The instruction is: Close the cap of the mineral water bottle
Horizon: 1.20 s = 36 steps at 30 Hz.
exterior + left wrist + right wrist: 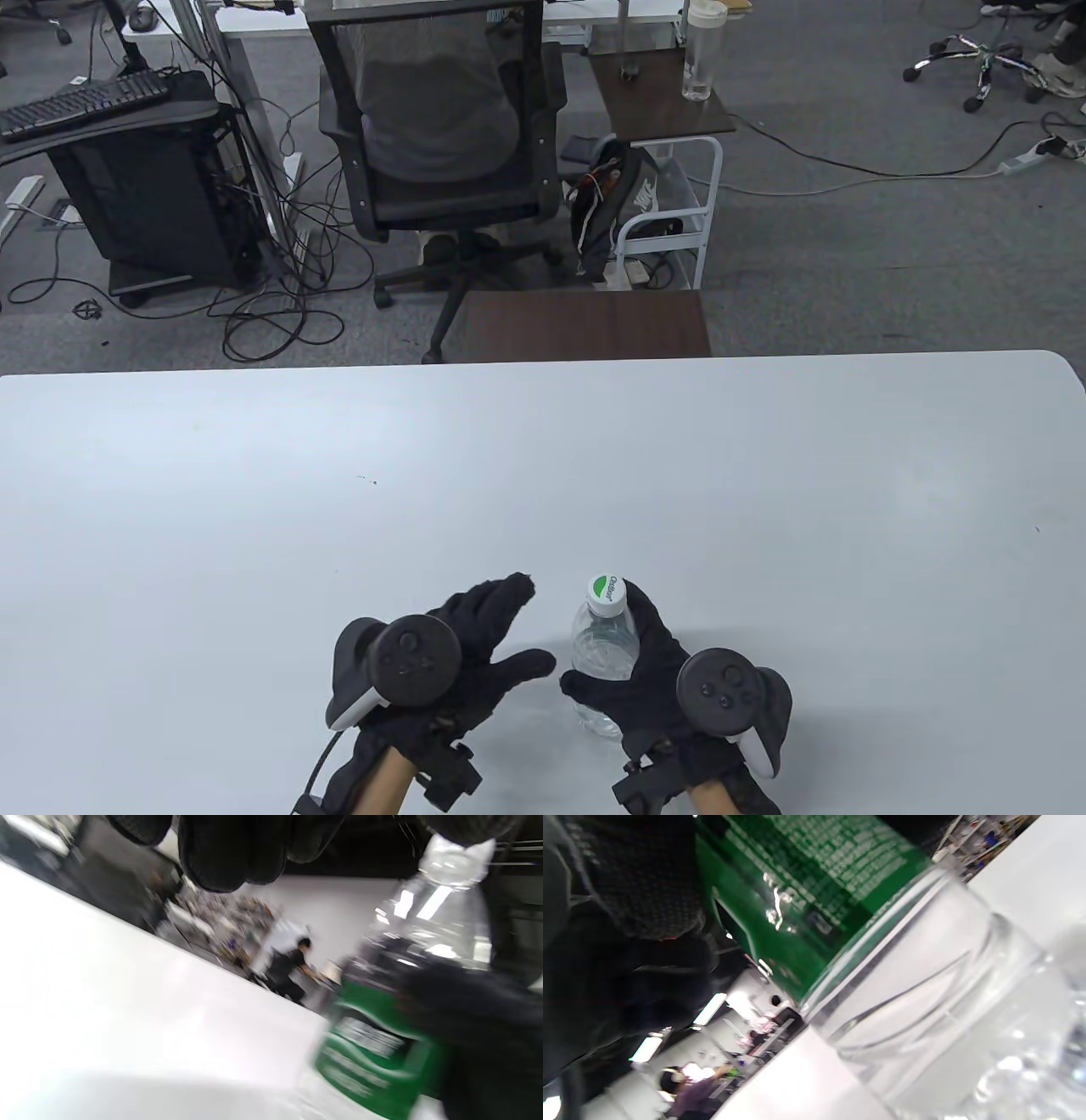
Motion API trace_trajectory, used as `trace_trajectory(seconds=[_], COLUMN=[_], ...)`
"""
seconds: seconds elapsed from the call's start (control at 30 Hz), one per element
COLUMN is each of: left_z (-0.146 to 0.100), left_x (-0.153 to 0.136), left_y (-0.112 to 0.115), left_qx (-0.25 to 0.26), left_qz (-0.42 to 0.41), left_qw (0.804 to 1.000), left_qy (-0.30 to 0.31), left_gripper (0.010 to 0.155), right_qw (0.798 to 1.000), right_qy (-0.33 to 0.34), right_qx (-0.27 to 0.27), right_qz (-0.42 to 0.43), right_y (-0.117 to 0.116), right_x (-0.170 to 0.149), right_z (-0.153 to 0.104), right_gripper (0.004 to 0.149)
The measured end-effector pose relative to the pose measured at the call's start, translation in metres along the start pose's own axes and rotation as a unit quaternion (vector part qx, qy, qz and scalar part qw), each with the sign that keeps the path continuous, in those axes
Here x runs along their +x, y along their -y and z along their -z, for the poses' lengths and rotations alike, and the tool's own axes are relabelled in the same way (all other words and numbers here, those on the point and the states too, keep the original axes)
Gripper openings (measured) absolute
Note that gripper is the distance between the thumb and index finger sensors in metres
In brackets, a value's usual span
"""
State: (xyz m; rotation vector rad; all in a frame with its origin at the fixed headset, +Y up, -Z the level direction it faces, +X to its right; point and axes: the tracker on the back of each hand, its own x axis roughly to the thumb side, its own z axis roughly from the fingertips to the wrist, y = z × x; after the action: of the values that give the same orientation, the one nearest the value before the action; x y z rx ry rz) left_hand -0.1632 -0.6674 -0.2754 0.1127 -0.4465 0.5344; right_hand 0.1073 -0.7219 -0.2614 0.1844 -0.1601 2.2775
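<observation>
A clear mineral water bottle (604, 654) with a green label is standing upright on the white table (543, 475), close to that table's near edge and a little right of its middle. A white cap (607, 593) with a green arc on top is sitting on the bottle's neck; whether it is screwed tight cannot be told.

The right hand (652, 679) is gripping the bottle from the bottle's right side, with the thumb wrapping across the front of the body and the fingers reaching up behind it towards the cap. In the right wrist view the green label (806, 895) and the clear ribbed lower part of the bottle are filling the picture, with the gloved hand pressing against the label's left side.

The left hand (475, 654) is hovering just left of the bottle, apart from it, with its fingers spreading open and its thumb pointing towards the bottle; it is holding nothing. In the left wrist view, which is blurred, its fingertips (229, 853) are hanging in from the top, with the bottle to their right.

Beyond the table's far edge, an office chair (441, 136) is standing on grey carpet.
</observation>
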Motion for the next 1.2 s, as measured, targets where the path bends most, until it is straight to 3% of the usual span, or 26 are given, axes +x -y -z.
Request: trace_trajectory(seconds=[0.03, 0.1, 0.2, 0.27, 0.4, 0.53, 0.7, 0.83, 0.9, 1.03, 1.13, 1.2], left_z=[-0.001, -0.004, -0.006, -0.010, -0.018, -0.020, -0.019, -0.029, -0.027, -0.028, -0.035, -0.043], left_x=[-0.013, -0.033, -0.056, -0.067, -0.082, -0.084, -0.086, -0.087, -0.089, -0.091, -0.095, -0.097], left_y=[-0.001, 0.001, 0.003, 0.002, 0.002, 0.000, -0.016, -0.013, -0.008, -0.011, -0.014, -0.015], left_qx=[0.046, 0.077, -0.001, -0.001, -0.005, 0.008, 0.007, 0.035, 0.014, 0.009, -0.003, -0.010], left_qz=[0.035, 0.082, 0.146, 0.168, 0.135, 0.146, 0.171, 0.149, 0.157, 0.217, 0.216, 0.210], left_qw=[0.998, 0.991, 0.981, 0.975, 0.977, 0.975, 0.972, 0.977, 0.976, 0.963, 0.963, 0.962], left_qy=[-0.023, -0.067, -0.130, -0.143, -0.167, -0.168, -0.160, -0.147, -0.152, -0.162, -0.163, -0.173], left_gripper=[0.076, 0.069, 0.073, 0.073, 0.073, 0.073, 0.077, 0.079, 0.075, 0.079, 0.074, 0.075], right_qw=[0.999, 0.998, 0.995, 0.994, 0.994, 0.992, 0.991, 0.978, 0.962, 0.883, 0.865, 0.838], right_qy=[-0.026, -0.049, -0.083, -0.087, -0.080, -0.058, -0.010, -0.008, -0.052, -0.148, -0.178, -0.190], right_qx=[0.001, 0.000, 0.010, 0.019, 0.059, 0.048, 0.080, 0.045, 0.016, -0.026, -0.020, -0.010], right_qz=[-0.022, -0.035, -0.051, -0.063, -0.055, -0.098, -0.107, -0.202, -0.269, -0.445, -0.469, -0.512], right_y=[-0.002, -0.005, -0.013, -0.021, -0.035, -0.035, -0.012, 0.022, 0.035, 0.056, 0.055, 0.046], right_x=[0.002, 0.007, 0.018, 0.022, 0.030, 0.033, 0.022, -0.002, -0.018, -0.048, -0.070, -0.078], right_z=[0.005, 0.010, 0.016, 0.018, 0.018, 0.016, 0.015, 0.012, 0.011, 0.014, 0.014, 0.011], right_gripper=[0.099, 0.099, 0.098, 0.098, 0.098, 0.099, 0.109, 0.103, 0.094, 0.094, 0.093, 0.086])
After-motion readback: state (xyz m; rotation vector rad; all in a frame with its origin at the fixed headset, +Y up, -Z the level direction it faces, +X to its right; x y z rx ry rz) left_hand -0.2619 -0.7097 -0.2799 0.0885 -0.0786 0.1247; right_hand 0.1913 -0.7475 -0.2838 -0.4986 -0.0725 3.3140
